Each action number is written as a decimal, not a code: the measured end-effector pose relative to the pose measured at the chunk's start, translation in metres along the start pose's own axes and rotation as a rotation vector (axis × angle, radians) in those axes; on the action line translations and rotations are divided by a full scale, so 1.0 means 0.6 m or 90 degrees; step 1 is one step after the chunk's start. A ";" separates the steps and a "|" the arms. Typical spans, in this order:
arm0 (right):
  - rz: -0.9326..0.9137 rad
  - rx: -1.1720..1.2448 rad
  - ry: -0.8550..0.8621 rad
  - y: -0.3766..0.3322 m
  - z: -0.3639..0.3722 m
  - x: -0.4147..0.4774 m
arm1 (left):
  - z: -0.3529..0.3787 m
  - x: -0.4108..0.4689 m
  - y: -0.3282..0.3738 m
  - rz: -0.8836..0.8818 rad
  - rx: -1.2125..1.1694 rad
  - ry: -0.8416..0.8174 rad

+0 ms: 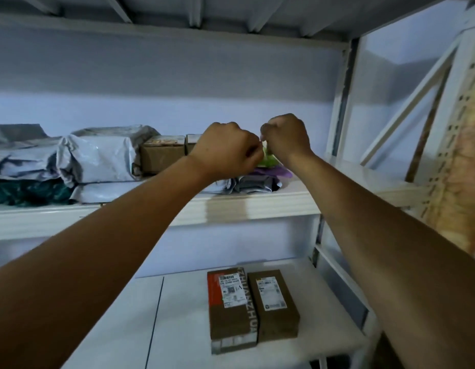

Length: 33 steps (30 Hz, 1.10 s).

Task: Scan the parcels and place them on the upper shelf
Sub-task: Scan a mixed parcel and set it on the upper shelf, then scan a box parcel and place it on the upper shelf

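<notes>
Writing first: down on the lower shelf (177,323) two brown cardboard boxes lay side by side, touching. The left box (231,315) had an orange side panel, white lettering "ZHUANZHUA" running along its right edge, and a white shipping label w/ a barcode and a big "A"; the rest of the print was too small to read. The right box (274,307) carried a white label too, text illegible. Up top, both arms were stretched out to the upper shelf (271,206). The left hand (225,150) and right hand (286,139) were almost touching, fingers curled in, both pinching the top of a green-and-purple parcel (268,159), though the fingertips were mostly hidden behind the knuckles. That parcel sat on the upper shelf near its right end, on top of a grey poly bag (255,184). To the left on the same shelf were a small cardboard box (161,153), no readable print, then a pile of grey-white poly mailers (98,158) w/ a dark teal pkg (31,193) underneath at far left. The racking was white metal, w/ another shelf deck overhead and a pale wall (177,83) behind. At far right stood a perforated upright (454,123) and a diagonal brace, and the light was dim and bluish.
</notes>
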State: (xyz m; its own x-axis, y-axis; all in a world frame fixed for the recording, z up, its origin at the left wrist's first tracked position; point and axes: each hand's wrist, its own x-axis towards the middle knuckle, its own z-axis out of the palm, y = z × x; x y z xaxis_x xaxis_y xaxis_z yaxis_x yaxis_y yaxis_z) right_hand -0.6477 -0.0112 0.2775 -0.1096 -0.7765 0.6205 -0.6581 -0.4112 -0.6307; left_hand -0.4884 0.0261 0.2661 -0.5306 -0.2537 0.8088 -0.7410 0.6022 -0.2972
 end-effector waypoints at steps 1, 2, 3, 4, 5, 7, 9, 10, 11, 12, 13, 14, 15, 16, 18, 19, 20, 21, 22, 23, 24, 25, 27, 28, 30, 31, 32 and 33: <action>-0.001 0.021 0.000 0.001 -0.004 -0.020 | -0.003 -0.014 0.015 0.023 -0.035 0.009; -0.017 0.036 -0.008 0.003 -0.007 -0.039 | -0.003 -0.031 0.029 0.041 -0.066 0.007; -0.037 0.045 -0.011 0.004 -0.008 -0.057 | 0.002 -0.049 0.041 0.056 -0.100 0.001; -0.055 0.043 -0.004 0.008 -0.004 -0.077 | 0.008 -0.071 0.054 0.066 -0.142 -0.014; -0.064 0.033 0.008 0.011 0.002 -0.096 | 0.013 -0.091 0.063 0.065 -0.190 -0.038; -0.090 -0.009 0.020 0.028 0.024 -0.143 | 0.030 -0.139 0.085 0.028 -0.297 -0.107; -0.121 -0.064 0.034 0.052 0.047 -0.196 | 0.050 -0.185 0.105 -0.024 -0.392 -0.173; -0.132 -0.090 0.047 0.069 0.060 -0.218 | 0.062 -0.206 0.112 -0.045 -0.425 -0.199; -0.128 -0.111 0.049 0.087 0.073 -0.243 | 0.074 -0.228 0.119 -0.061 -0.454 -0.227; -0.122 -0.128 0.045 0.107 0.088 -0.265 | 0.084 -0.250 0.123 -0.078 -0.476 -0.253; -0.115 -0.144 0.036 0.123 0.100 -0.283 | 0.095 -0.268 0.124 -0.098 -0.490 -0.280; -0.109 -0.162 0.022 0.141 0.114 -0.300 | 0.107 -0.288 0.124 -0.127 -0.499 -0.306; -0.099 -0.178 0.006 0.157 0.126 -0.311 | 0.119 -0.303 0.122 -0.163 -0.508 -0.324; -0.083 -0.191 -0.018 0.174 0.139 -0.321 | 0.131 -0.319 0.121 -0.214 -0.518 -0.339; -0.034 -0.205 -0.081 0.206 0.161 -0.331 | 0.153 -0.341 0.120 -0.341 -0.532 -0.359; 0.006 -0.197 -0.112 0.227 0.174 -0.335 | 0.167 -0.351 0.119 -0.405 -0.526 -0.375; 0.052 -0.181 -0.135 0.244 0.184 -0.338 | 0.181 -0.357 0.118 -0.460 -0.504 -0.396; 0.108 -0.161 -0.161 0.261 0.196 -0.341 | 0.197 -0.364 0.115 -0.507 -0.473 -0.422; 0.167 -0.139 -0.185 0.274 0.209 -0.345 | 0.218 -0.375 0.111 -0.559 -0.444 -0.454; 0.218 -0.118 -0.208 0.284 0.221 -0.350 | 0.238 -0.387 0.107 -0.615 -0.415 -0.484; 0.262 -0.101 -0.239 0.297 0.238 -0.354 | 0.258 -0.404 0.105 -0.678 -0.386 -0.506; 0.289 -0.095 -0.275 0.310 0.255 -0.359 | 0.275 -0.422 0.106 -0.735 -0.367 -0.526; 0.320 -0.099 -0.362 0.333 0.293 -0.373 | 0.300 -0.456 0.115 -0.834 -0.390 -0.565; 0.337 -0.096 -0.390 0.345 0.308 -0.381 | 0.311 -0.471 0.122 -0.877 -0.412 -0.588; 0.384 -0.093 -0.421 0.376 0.335 -0.396 | 0.338 -0.497 0.140 -0.948 -0.441 -0.637; 0.408 -0.097 -0.433 0.391 0.345 -0.404 | 0.351 -0.511 0.149 -0.984 -0.447 -0.646; 0.426 -0.103 -0.447 0.404 0.353 -0.413 | 0.366 -0.526 0.156 -1.028 -0.457 -0.634; 0.437 -0.110 -0.455 0.413 0.358 -0.421 | 0.375 -0.540 0.161 -1.073 -0.468 -0.615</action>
State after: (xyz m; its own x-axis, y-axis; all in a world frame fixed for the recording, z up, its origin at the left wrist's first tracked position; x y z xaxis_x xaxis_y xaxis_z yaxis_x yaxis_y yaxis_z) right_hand -0.6234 -0.0194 -0.1356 -0.0698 -0.9472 -0.3128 -0.7257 0.2634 -0.6356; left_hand -0.4808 -0.0041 -0.1388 0.1599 -0.8355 -0.5258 -0.4881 -0.5299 0.6936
